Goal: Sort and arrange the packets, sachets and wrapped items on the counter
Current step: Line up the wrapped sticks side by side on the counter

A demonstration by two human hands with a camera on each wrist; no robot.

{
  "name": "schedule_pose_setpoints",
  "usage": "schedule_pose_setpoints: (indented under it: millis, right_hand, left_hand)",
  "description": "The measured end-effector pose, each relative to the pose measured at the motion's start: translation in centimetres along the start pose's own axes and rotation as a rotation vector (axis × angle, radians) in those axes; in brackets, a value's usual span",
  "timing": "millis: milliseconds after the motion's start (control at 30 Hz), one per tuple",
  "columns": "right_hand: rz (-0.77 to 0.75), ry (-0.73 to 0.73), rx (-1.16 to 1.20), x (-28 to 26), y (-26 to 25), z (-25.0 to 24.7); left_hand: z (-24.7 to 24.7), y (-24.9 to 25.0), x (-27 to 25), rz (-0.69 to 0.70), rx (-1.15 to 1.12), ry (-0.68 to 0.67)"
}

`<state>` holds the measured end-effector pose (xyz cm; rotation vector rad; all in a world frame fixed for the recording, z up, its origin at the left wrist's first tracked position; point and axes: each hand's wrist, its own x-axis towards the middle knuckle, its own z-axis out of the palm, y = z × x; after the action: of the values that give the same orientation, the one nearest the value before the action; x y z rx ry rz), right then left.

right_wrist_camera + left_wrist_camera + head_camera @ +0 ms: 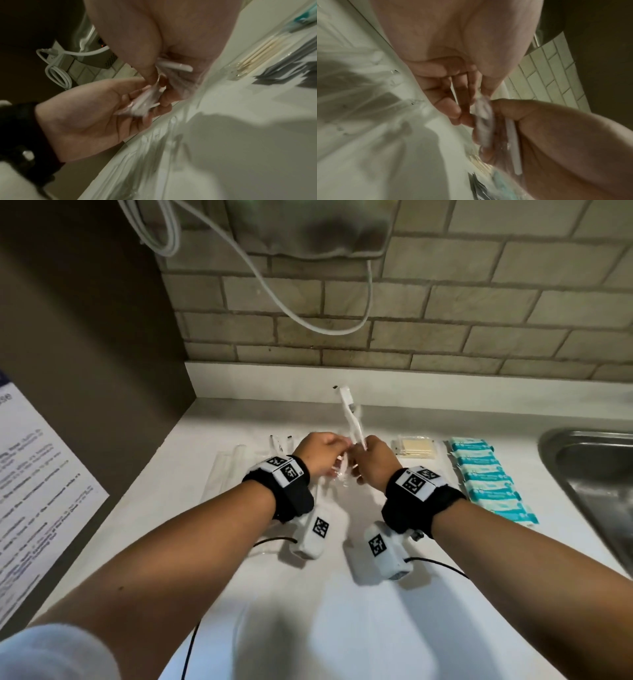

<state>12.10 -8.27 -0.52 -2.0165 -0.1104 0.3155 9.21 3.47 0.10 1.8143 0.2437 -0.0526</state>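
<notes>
A white toothbrush (350,412) in a clear plastic wrapper (339,472) stands tilted above the counter, head up toward the wall. My right hand (363,454) grips its handle (176,65) low down. My left hand (329,447) pinches the crumpled loose end of the wrapper (145,100) between thumb and fingers, right beside the right hand. In the left wrist view the wrapper (483,119) bunches between both hands and the handle (513,143) runs through the right fist.
On the white counter (342,628) lie a row of teal packets (489,479), a clear pack of wooden sticks (415,447), small sachets (281,442) and long clear-wrapped items (224,470). A steel sink (597,474) is at right, a white cable (308,314) hangs on the brick wall.
</notes>
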Motion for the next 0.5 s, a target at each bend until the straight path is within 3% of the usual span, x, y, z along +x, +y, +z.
schedule_pose_setpoints:
  millis: [267, 500]
  right_hand:
    - [0.101, 0.066, -0.266, 0.6, 1.7, -0.6]
    - [0.21, 0.075, -0.249, 1.3, 1.8, -0.7]
  left_hand:
    - [-0.5, -0.8, 1.1, -0.012, 0.147, 0.079]
    - [0.6, -2.2, 0.8, -0.077, 0.35, -0.012]
